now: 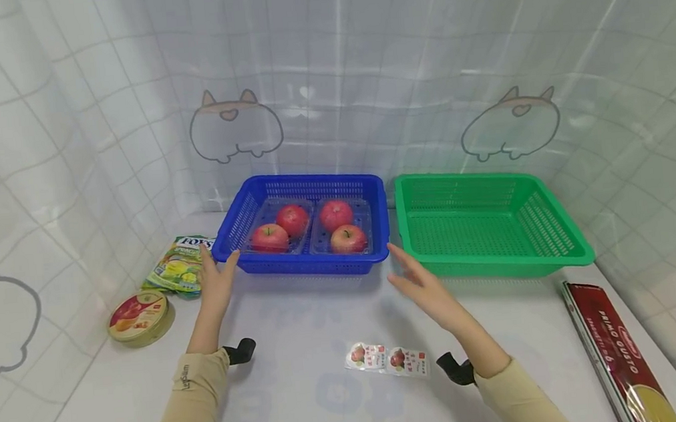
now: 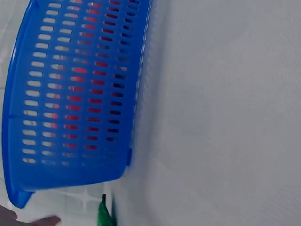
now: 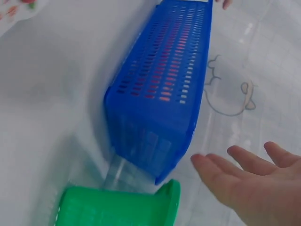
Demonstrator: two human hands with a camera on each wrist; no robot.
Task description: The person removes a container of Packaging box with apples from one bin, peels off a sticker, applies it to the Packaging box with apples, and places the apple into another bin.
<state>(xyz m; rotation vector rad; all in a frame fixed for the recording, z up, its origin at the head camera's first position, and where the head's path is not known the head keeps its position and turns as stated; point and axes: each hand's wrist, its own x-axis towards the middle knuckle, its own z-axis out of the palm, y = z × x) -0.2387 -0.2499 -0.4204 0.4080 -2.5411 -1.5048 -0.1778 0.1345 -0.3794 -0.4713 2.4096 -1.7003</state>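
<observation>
A blue plastic basket holds two clear trays with red apples. My left hand is beside its front left corner, fingers extended; whether a fingertip touches the rim cannot be told. Only a bit of that hand's fingers shows at the lower left of the left wrist view, next to the basket's wall. Near the front right corner, my right hand has its fingers spread and holds nothing. In the right wrist view those fingers appear apart from the basket.
To the right stands a green basket with nothing visible inside. Two apple-printed stickers lie on the white table. A red spaghetti box is at the right edge; a candy bag and a round tin lie at left.
</observation>
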